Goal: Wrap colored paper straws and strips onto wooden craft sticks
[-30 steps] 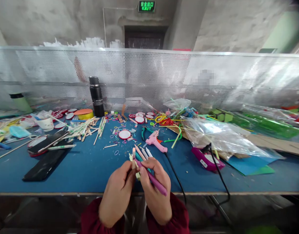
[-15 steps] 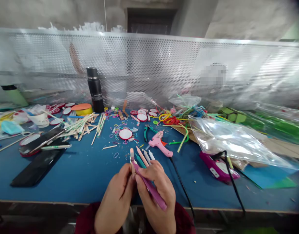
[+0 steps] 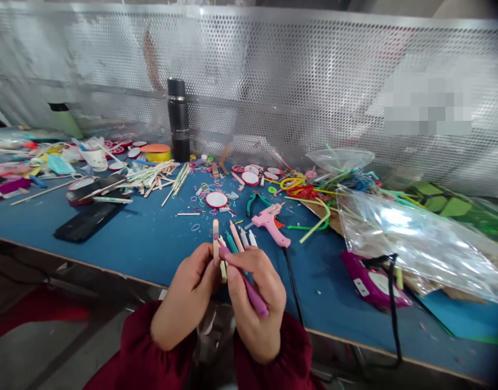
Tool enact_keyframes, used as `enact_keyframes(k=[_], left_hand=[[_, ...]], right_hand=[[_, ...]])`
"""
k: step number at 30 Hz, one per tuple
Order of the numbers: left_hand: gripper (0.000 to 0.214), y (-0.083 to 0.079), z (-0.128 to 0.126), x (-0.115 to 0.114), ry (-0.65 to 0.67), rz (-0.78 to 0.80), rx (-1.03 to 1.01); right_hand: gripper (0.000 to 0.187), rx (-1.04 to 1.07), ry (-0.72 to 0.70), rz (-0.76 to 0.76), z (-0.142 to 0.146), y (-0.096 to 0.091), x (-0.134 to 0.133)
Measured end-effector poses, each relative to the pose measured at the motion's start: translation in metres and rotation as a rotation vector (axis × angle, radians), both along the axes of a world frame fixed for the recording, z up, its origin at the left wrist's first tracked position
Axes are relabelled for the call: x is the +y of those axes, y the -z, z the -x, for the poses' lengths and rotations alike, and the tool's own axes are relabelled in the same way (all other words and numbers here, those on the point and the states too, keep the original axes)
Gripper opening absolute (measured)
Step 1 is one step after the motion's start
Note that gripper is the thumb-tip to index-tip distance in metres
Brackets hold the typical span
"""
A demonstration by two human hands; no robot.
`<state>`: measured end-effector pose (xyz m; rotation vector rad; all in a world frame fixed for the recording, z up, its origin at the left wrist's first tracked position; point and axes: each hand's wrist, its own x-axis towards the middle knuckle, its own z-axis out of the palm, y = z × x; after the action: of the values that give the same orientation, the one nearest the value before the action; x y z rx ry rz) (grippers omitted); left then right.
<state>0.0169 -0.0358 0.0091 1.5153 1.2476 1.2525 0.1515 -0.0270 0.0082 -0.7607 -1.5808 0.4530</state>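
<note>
My left hand [image 3: 188, 292] is closed on a flat wooden craft stick [image 3: 215, 238], held upright with a peach-coloured top and a pinkish patch below it. Pinched in my right hand [image 3: 263, 295] is a purple-pink marker [image 3: 255, 297], its front end against or close beside the stick; I cannot tell whether the tip touches. Just beyond my fingers several markers lie side by side, among them a teal marker [image 3: 231, 242], a peach marker [image 3: 235, 234] and a white marker [image 3: 253, 238]. My hands partly cover them.
A pink glue gun [image 3: 271, 223] with a black cord lies right of the markers, near teal pliers [image 3: 255, 203]. A black bottle [image 3: 178, 122] stands by the perforated metal screen [image 3: 273, 81]. Loose sticks [image 3: 155, 176] lie left, a black phone-like slab [image 3: 90, 221] nearer, a clear plastic bag [image 3: 407, 233] right.
The camera view has tilted down and turned, so more of the sleeves and floor shows. Both hands keep their grip on stick and marker; the stick stands a little straighter.
</note>
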Motion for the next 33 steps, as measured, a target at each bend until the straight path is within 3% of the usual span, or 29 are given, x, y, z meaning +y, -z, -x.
enact_keyframes(k=[7, 15, 20, 27, 33], left_hand=[[0.029, -0.001, 0.015, -0.006, 0.059, 0.070, 0.029], [0.035, -0.002, 0.037, 0.003, 0.276, 0.157, 0.091], [0.035, -0.006, 0.041, 0.004, 0.342, 0.215, 0.040], [0.041, -0.005, 0.036, -0.008, 0.245, 0.268, -0.047], [0.039, -0.005, 0.020, -0.020, 0.088, 0.214, -0.061]], right_hand=[[0.016, 0.025, 0.220, -0.039, 0.005, 0.005, 0.000], [0.011, 0.180, 0.286, 0.092, 0.019, 0.005, 0.001], [0.009, 0.286, 0.272, 0.188, 0.016, 0.010, 0.005], [0.013, 0.357, 0.180, 0.259, 0.007, 0.019, 0.000], [0.014, 0.303, -0.014, 0.162, -0.002, 0.005, 0.006]])
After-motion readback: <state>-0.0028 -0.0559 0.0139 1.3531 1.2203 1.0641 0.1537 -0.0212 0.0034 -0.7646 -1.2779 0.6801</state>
